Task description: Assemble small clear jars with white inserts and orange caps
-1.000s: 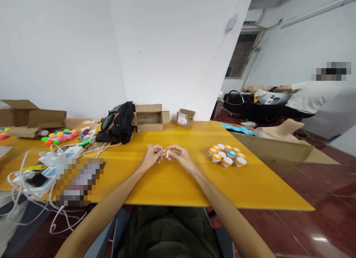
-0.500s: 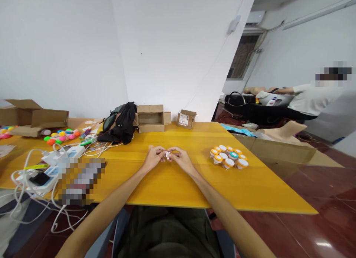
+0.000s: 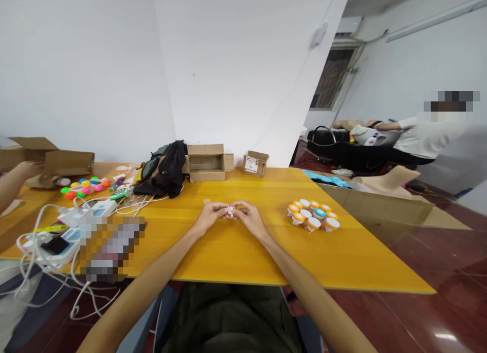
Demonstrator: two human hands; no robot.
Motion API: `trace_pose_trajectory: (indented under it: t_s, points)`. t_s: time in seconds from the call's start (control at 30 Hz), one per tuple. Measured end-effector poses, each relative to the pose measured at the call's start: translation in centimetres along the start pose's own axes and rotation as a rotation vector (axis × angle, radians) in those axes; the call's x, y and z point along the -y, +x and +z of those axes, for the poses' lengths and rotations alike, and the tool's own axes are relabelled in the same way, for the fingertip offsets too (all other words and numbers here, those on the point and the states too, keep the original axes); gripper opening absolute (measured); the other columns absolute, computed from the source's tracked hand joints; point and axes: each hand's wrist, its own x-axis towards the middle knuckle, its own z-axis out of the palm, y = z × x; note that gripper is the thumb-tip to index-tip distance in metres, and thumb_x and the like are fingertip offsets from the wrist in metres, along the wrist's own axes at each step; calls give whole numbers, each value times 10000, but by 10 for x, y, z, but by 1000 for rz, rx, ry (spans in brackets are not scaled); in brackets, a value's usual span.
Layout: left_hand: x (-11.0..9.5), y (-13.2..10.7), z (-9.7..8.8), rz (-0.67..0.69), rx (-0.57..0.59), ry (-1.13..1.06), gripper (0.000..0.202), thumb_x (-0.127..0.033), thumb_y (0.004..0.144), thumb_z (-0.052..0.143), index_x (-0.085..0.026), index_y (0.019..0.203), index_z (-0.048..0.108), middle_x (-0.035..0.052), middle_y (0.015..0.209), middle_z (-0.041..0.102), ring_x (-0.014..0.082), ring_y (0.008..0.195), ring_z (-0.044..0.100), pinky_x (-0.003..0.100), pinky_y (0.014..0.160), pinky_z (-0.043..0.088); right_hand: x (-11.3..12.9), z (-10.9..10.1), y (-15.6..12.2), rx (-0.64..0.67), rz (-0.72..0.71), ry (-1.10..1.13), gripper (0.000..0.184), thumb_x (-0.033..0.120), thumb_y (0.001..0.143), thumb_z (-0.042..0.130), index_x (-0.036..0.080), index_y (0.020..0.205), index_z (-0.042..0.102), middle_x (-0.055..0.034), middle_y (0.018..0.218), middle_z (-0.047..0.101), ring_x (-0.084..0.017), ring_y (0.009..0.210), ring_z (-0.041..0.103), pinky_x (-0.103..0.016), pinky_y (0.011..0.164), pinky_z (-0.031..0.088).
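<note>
a small white object (image 3: 230, 210) sat pinched between the fingertips of both hands, held just above the yellow desk (image 3: 243, 251) near its middle. the left hand (image 3: 210, 216) closed on it from the left, fingers curled in, and the right hand (image 3: 248, 215) closed on it from the right, so the two sets of fingertips met around the object. what the object was could not be told; it was too small, though a dark mark showed on its white face. both forearms ran back from the hands toward the near edge of the desk.

to the right of the right hand, near but not touching it, stood a cluster of small jars (image 3: 313, 215) with orange, white and teal lids, packed close together on the desk. behind the hands, toward the wall, lay a black bag (image 3: 166, 169), an open cardboard box (image 3: 205, 162) just beside it, and a smaller cardboard box (image 3: 254, 163) further right. well to the left were a heap of white cables and chargers (image 3: 61, 231) and a row of bright plastic pieces (image 3: 83, 185). at the far left edge another person's hand (image 3: 26, 169) touched a flattened cardboard box (image 3: 61, 162). far to the right, apart from the desk, a person in a white shirt (image 3: 426, 135) leaned over a dark surface.
</note>
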Motion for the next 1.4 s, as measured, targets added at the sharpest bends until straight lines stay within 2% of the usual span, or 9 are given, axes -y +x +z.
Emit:
trace_pose_trajectory:
  t_s: [0.33,0.7,0.9,1.07,1.4]
  points:
    - [-4,-3,3,-34,-14,-76,302,-407,695,787,-160,869,789,60,794,762,163,725,647,290,763,500,3,2,-2,-14,-48,-11,219,431,742,680,216,776,666,-5,817,625,-132,615,624,-264,594,551]
    - [-2,-1,3,-57,7,-78,366,-395,653,814,-162,933,782,79,885,777,214,836,691,356,866,509,1,2,-3,-25,-81,-18,153,372,755,661,221,769,644,-1,809,604,-138,619,636,-262,589,557]
    - [-5,-3,4,-40,47,-56,390,-398,671,801,-158,977,772,99,960,773,248,937,696,394,925,503,-2,0,-2,-19,-71,-43,176,390,757,665,224,799,625,-3,807,646,-148,631,644,-274,606,558]
    - [-4,-2,4,-17,36,-3,373,-397,680,789,-153,961,774,105,953,773,267,952,693,398,904,516,-4,-1,-1,1,-20,-31,212,403,741,679,219,819,608,1,797,668,-157,664,662,-283,627,558]
    - [0,1,3,48,45,94,235,-338,715,750,-166,873,773,76,882,771,238,871,695,376,859,533,-7,-3,2,14,46,3,253,388,678,730,209,796,597,3,747,688,-165,703,669,-297,679,547]
